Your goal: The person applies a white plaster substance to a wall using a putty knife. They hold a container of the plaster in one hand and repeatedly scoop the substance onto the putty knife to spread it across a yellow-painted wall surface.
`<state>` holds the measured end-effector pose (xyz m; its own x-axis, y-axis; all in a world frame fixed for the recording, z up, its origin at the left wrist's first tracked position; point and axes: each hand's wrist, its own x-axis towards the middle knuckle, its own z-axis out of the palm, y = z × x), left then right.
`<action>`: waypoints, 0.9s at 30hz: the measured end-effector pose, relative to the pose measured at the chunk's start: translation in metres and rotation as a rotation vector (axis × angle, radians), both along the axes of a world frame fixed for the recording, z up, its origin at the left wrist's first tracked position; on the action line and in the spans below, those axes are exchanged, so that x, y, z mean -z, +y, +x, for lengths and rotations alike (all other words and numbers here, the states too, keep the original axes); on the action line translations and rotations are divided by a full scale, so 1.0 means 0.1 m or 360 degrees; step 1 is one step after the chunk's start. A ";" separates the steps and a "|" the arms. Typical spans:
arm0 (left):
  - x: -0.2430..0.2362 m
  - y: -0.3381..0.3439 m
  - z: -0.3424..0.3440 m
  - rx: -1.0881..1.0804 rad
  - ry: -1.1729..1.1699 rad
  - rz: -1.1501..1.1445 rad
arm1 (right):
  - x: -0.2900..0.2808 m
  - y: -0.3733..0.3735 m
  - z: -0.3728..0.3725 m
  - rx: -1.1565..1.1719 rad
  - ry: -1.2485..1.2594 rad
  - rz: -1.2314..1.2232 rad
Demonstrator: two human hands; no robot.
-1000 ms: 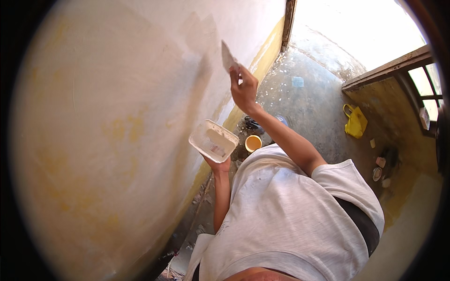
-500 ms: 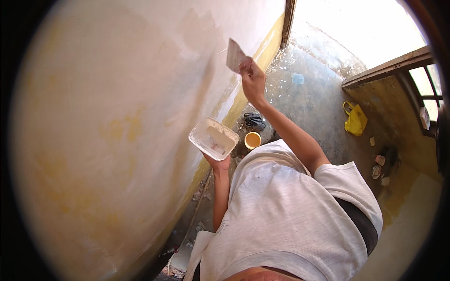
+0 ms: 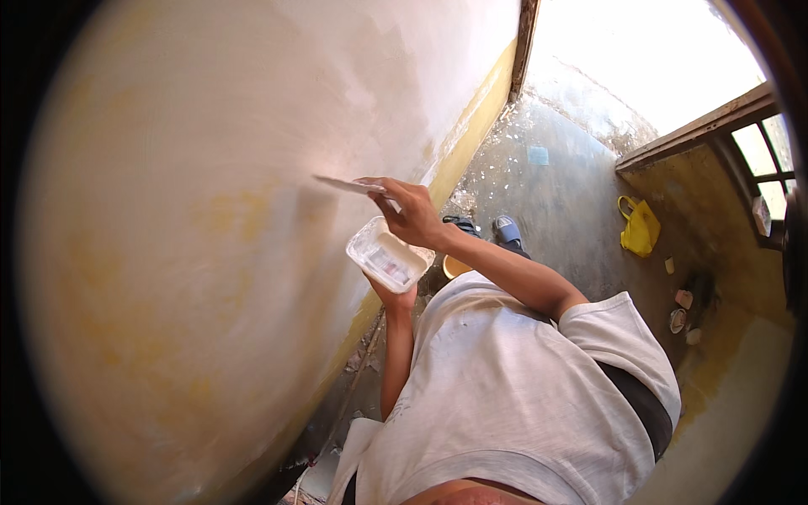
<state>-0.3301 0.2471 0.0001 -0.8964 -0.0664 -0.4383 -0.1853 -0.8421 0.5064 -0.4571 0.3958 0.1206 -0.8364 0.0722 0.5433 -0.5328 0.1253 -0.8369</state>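
My left hand (image 3: 394,292) holds up a shallow, white rectangular plastic tub (image 3: 360,239) from below, tilted beside the wall. Whitish smears coat its inside. Above the tub, my right hand (image 3: 410,212) pinches a thin, flat putty scraper (image 3: 341,183) seen nearly edge-on. Its far edge lies at or very close to the wall (image 3: 210,278); I cannot tell if it touches. The wall is coated in white with yellow patches showing through, and a greyer, damp-looking area lies above the scraper.
Below the tub, a yellow-orange bucket (image 3: 455,267) stands partly hidden by my arm. A blue-grey slipper (image 3: 507,228) is on my foot. A yellow bag (image 3: 640,227) lies by the opposite wall, near small scraps. A wooden door frame (image 3: 699,126) borders the bright opening.
My right hand has come down and left with the scraper, from up by the doorway side to just above the tub. The tub has barely shifted. A slippered foot now shows.
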 end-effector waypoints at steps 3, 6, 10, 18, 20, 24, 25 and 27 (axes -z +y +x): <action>-0.03 0.00 0.03 0.0011 0.0147 -0.0220 | -0.09 0.45 -0.33 0.0626 -0.0263 -0.0084; -0.09 0.05 0.02 0.0032 0.0185 -0.0352 | -0.38 0.78 -0.94 0.1058 -0.0180 -0.0304; 0.04 -0.03 0.00 0.0044 -0.0120 0.0249 | -0.56 0.04 -0.89 0.0840 0.0025 0.0342; 0.14 -0.08 0.07 0.0092 -0.0009 0.0188 | -0.24 0.22 0.01 0.0323 0.0058 0.0123; 0.00 0.00 0.13 0.0168 0.0253 -0.0174 | -0.26 0.71 -0.40 0.0725 -0.0510 -0.0161; 0.03 -0.03 0.13 0.0134 0.0089 0.0081 | -0.26 1.14 -1.10 0.1073 -0.0437 -0.0298; 0.06 -0.06 0.13 0.0120 0.0083 0.0082 | -0.29 0.99 -1.14 0.0999 -0.0401 -0.0205; 0.10 -0.09 0.13 0.0035 -0.0030 0.0286 | -0.44 0.62 -1.07 0.0888 -0.0414 -0.0102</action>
